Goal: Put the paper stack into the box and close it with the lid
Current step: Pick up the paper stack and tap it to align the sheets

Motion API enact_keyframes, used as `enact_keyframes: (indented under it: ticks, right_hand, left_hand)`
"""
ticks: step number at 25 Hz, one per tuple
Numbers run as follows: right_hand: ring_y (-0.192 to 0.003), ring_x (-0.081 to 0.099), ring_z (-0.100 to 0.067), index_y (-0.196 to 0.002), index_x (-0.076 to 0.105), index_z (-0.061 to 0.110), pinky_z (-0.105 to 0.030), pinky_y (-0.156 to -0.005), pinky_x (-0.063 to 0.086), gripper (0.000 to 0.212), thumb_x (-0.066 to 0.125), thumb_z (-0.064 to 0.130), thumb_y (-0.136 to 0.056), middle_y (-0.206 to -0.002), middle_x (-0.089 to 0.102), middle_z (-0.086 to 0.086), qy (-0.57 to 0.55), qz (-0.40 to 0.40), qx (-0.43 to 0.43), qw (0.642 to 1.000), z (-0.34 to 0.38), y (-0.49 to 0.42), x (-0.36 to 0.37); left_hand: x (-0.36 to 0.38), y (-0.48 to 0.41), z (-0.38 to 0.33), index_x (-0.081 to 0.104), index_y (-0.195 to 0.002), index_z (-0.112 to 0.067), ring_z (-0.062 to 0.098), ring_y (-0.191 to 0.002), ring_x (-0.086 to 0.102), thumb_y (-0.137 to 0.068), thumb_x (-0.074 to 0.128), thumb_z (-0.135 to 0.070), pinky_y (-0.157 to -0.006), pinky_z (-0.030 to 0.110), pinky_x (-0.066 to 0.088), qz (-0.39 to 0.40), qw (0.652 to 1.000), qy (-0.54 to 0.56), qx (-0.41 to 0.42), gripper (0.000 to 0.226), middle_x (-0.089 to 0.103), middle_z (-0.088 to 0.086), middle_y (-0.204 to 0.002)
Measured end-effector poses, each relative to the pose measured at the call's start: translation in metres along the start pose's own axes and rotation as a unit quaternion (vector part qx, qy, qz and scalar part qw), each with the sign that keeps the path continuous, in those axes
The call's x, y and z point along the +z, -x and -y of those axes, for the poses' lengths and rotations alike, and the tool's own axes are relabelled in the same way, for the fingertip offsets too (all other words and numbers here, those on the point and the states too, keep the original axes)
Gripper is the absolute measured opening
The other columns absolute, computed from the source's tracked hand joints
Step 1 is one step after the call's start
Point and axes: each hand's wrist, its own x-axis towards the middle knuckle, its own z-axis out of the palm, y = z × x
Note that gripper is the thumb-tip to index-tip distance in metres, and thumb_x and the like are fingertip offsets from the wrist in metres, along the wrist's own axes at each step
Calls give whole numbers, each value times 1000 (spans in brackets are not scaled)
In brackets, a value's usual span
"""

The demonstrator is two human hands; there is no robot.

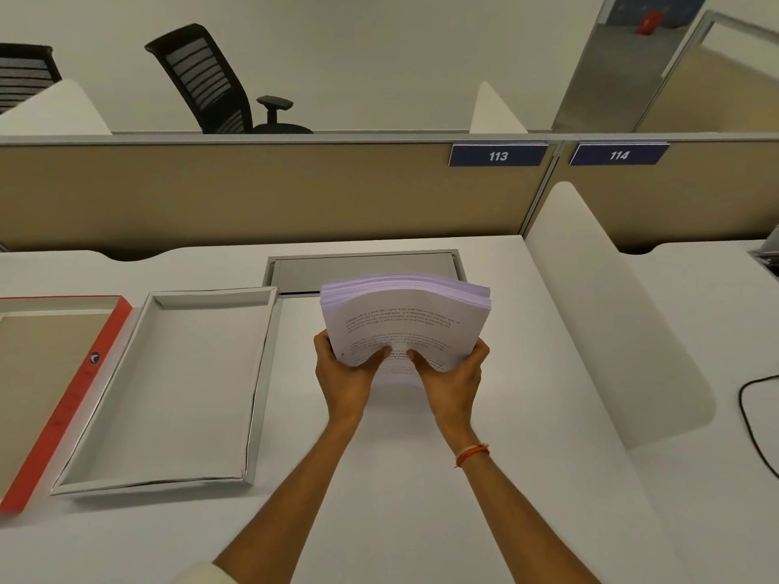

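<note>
— Why is the paper stack [406, 326] raised above the desk [527, 436]?
— Left hand [343, 375] and right hand [453, 375] clamp its near edge, probably squaring it before the open box [168, 484] alongside.

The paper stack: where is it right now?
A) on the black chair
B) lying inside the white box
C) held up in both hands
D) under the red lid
C: the paper stack is gripped at its near edge by the left hand and right hand, to the right of the open white box, which has nothing in it.
</note>
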Motion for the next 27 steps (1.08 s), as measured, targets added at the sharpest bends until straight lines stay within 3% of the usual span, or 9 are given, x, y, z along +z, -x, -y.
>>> enact_keyframes:
  ticks: [3, 7, 14, 19, 22, 27]
  right_hand:
    - [-110, 56, -2, -118, 29, 59, -4, -78, 51, 87, 91, 30, -63, -115, 51, 20, -4, 1, 3, 1000, 0, 2, 0]
    - [-109, 56, 0, -119, 30, 59, -5, -79, 51, 85, 89, 34, -63, -115, 49, 31, -13, 1, 6, 1000, 2, -1, 0]
    - [-105, 58, -4, -112, 32, 59, -7, -77, 52, 80, 90, 29, -65, -112, 52, 27, -12, -14, 30, 999, 0, -4, 4]
    - [-101, 62, -4, -105, 36, 54, -8, -71, 55, 74, 91, 27, -63, -107, 57, 22, -7, -20, 45, 999, -1, -10, 6]
    - [-97, 62, -7, -103, 38, 41, -7, -65, 55, 69, 91, 23, -63, -104, 57, 17, 6, -20, 57, 998, 4, -17, 9]
    - [-82, 62, -9, -102, 35, 29, -5, -49, 49, 70, 91, 27, -61, -101, 56, 7, 70, 12, 92, 993, 26, -35, 17]
  left_hand:
    - [-1, -1, 4, 37, -111, -65, 1, -101, 60, -53, 87, -52, -72, -1, 48, 6, 1000, 1, 0, 78, 55, -28, -108]
    - [-2, -6, 7, 38, -114, -63, 3, -102, 60, -52, 83, -59, -75, -2, 47, 13, 1000, -4, 3, 77, 55, -28, -111]
    - [0, -14, 10, 48, -106, -53, 9, -94, 63, -61, 88, -34, -71, 1, 48, 6, 1000, 1, -23, 63, 61, -24, -104]
    - [2, -21, 8, 54, -102, -41, 11, -88, 67, -59, 88, -36, -69, 5, 52, 1, 999, -14, -29, 55, 65, -18, -98]
    - [4, -27, 3, 58, -101, -29, 13, -85, 68, -58, 90, -39, -71, 13, 56, -1, 998, -41, -39, 54, 67, -14, -93]
    - [6, -40, -15, 55, -87, -31, 9, -72, 67, -53, 94, -42, -46, 7, 47, -9, 991, -110, -71, 53, 65, -15, -84]
